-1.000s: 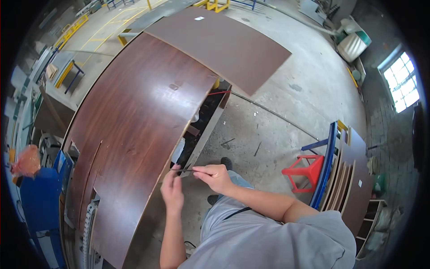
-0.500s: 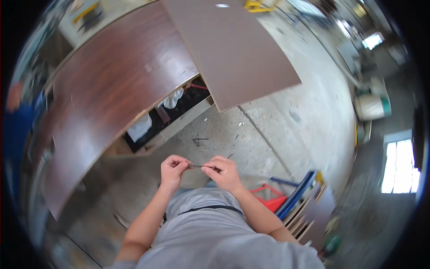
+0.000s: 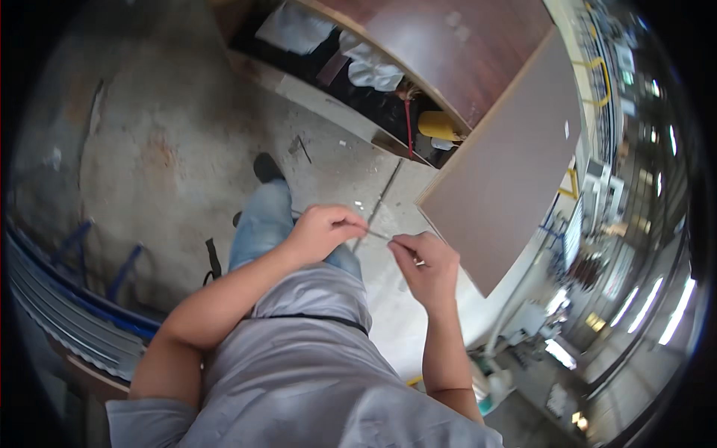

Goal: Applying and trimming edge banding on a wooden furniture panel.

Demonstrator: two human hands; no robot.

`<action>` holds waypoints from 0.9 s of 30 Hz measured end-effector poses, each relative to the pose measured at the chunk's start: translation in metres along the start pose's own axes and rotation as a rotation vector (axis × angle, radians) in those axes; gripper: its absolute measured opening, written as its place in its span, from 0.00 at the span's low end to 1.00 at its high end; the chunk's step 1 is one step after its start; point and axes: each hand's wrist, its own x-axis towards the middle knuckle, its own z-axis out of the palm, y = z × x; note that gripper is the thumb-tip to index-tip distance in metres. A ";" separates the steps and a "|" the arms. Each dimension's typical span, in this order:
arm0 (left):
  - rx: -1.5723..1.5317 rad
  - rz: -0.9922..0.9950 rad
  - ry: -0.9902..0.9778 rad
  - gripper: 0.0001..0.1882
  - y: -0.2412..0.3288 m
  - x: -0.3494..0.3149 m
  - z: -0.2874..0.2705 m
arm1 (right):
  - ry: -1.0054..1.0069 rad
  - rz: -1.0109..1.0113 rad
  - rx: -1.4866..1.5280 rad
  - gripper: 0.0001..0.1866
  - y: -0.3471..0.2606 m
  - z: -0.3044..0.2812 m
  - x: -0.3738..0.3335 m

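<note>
Between my two hands runs a short, thin grey strip (image 3: 377, 234); its exact kind is too small to make out. My left hand (image 3: 327, 230) pinches one end between thumb and fingers. The other end is in the closed fingertips of my right hand (image 3: 429, 263), where a small pale bit also shows between the fingers. Both hands are held in front of my waist, above the concrete floor and apart from the furniture.
Ahead is a reddish-brown wooden table (image 3: 448, 45) with a brown panel (image 3: 511, 172) overhanging at its right. On its dark lower shelf lie white cloths (image 3: 373, 71) and a yellow roll-shaped thing (image 3: 438, 125). Blue-framed metal rails (image 3: 75, 306) stand at left; scraps litter the floor.
My view has swung left, so the table and panel now appear farther right. My legs have come into view. Both hands still hold the strip.
</note>
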 end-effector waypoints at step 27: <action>-1.223 0.814 0.151 0.06 -0.088 0.113 0.138 | -0.002 -0.783 -0.435 0.03 0.092 -0.026 0.046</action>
